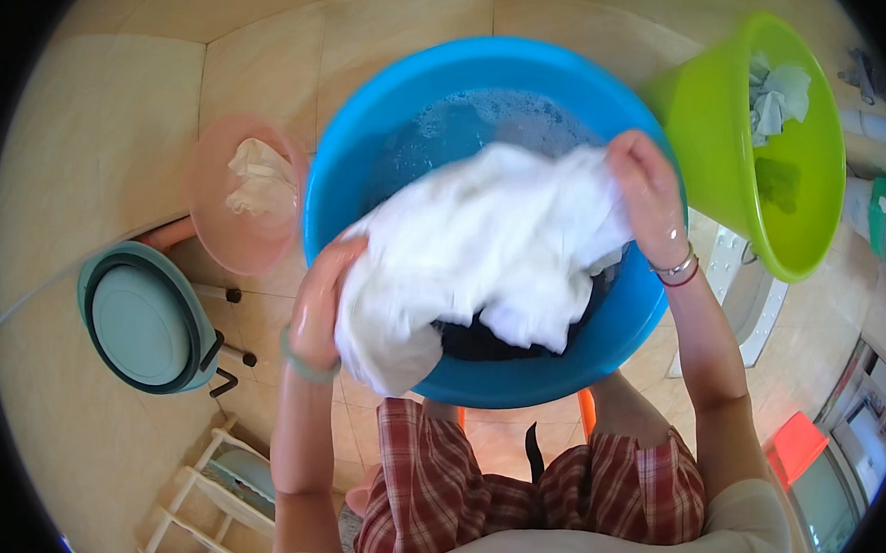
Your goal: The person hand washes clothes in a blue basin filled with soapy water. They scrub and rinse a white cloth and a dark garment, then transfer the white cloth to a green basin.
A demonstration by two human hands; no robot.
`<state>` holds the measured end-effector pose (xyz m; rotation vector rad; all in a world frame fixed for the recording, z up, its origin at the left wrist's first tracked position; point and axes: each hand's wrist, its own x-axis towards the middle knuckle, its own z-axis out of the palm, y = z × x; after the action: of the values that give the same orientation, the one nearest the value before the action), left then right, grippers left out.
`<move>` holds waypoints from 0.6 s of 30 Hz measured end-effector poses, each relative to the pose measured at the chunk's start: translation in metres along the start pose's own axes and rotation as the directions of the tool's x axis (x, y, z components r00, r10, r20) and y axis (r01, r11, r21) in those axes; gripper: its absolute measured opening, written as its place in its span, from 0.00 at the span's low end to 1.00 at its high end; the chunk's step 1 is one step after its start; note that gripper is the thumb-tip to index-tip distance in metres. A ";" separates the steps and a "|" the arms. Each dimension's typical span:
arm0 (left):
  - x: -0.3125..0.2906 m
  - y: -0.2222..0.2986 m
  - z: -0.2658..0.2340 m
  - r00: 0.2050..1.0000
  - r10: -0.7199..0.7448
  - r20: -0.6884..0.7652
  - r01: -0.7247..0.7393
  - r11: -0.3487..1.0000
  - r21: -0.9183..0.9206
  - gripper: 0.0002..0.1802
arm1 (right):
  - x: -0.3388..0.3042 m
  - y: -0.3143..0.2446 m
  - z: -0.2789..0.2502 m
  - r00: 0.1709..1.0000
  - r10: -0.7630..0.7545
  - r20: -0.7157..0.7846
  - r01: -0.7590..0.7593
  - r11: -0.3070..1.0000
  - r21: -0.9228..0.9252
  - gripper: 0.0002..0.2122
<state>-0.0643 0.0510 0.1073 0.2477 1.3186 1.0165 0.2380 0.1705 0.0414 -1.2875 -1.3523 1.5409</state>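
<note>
The left hand [319, 310] is curled round the left end of a white cloth [485, 234]; the right hand [653, 197], fingers bent closed, grips its upper right end. The cloth stretches between them over a blue basin [578, 379], its lower left end overlapping the basin's near left rim. Below it, dark fabric [500, 344] shows toward the near edge, and sudsy water [461, 117] toward the far edge. Beyond the left rim stands a pink basin [215, 235] with a pale cloth [265, 179] inside; off the far right rim, a lime-green bucket [696, 140] holds a pale crumpled cloth [773, 94].
</note>
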 end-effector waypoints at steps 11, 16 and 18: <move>0.120 -0.113 -0.007 0.805 0.590 0.053 -0.425 0.513 0.746 0.41 | 0.056 0.065 0.091 0.983 -0.040 0.177 0.168 0.575 -0.801 0.26; 0.145 -0.114 -0.016 0.994 0.059 -0.091 -0.041 0.982 0.182 0.43 | 0.069 0.122 0.098 0.896 0.355 0.266 0.109 0.406 -0.907 0.25; 0.163 -0.108 -0.029 0.987 -0.121 -0.102 0.139 0.972 0.188 0.42 | 0.080 0.136 0.096 0.909 0.359 0.210 0.026 0.456 -0.890 0.24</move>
<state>-0.0533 0.0968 -0.0849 0.2622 1.4990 0.7962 0.1395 0.1915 -0.1131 -1.8216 -2.5754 1.2149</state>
